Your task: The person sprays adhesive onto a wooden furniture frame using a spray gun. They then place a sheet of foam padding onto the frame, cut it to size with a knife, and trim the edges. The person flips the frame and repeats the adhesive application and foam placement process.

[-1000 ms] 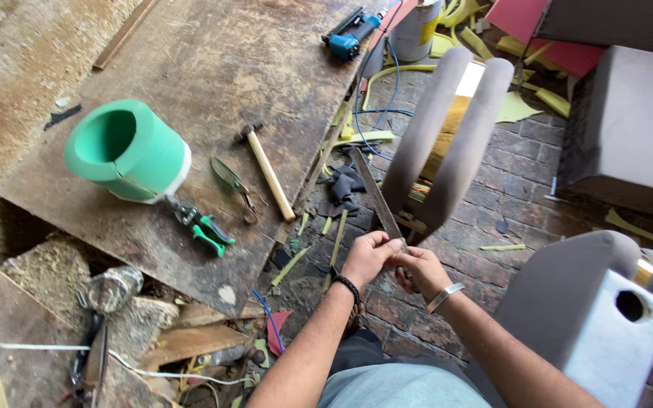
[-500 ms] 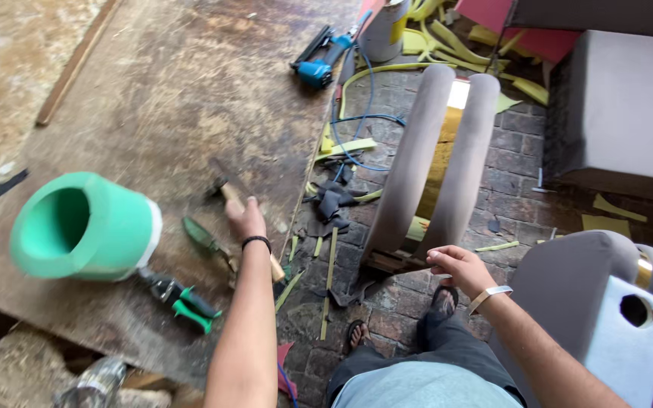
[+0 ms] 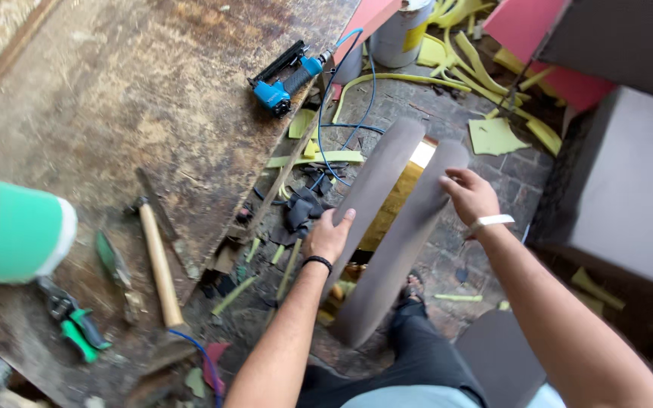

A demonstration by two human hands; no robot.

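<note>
Upholstered frame piece [image 3: 387,234] stood on the brick floor [image 3: 493,174] just beside the table [image 3: 115,98], right in front of the person's knees. Two long grey padded slats, yellow foam showing in the gap between them. Long axis ran lower-left to upper-right in view: near end down by the sandalled foot [image 3: 413,287], far end pointing away toward the yellow foam offcuts [image 3: 493,136].

Left hand [image 3: 329,236] lay flat against the outer edge of the left slat, fingers together, pressing rather than gripping. Right hand [image 3: 468,194] curled over the top of the right slat, fingers loosely closed on its edge.

Risks, judged from this: piece looked propped on one end and only steadied from the sides, so it could tip or twist if either hand let go. Blue air hose [image 3: 326,128] from the blue nail gun [image 3: 285,79] trailed on the floor beside it and could snag. Hammer [image 3: 156,261] sat near the table edge and a knock could drop it.
</note>
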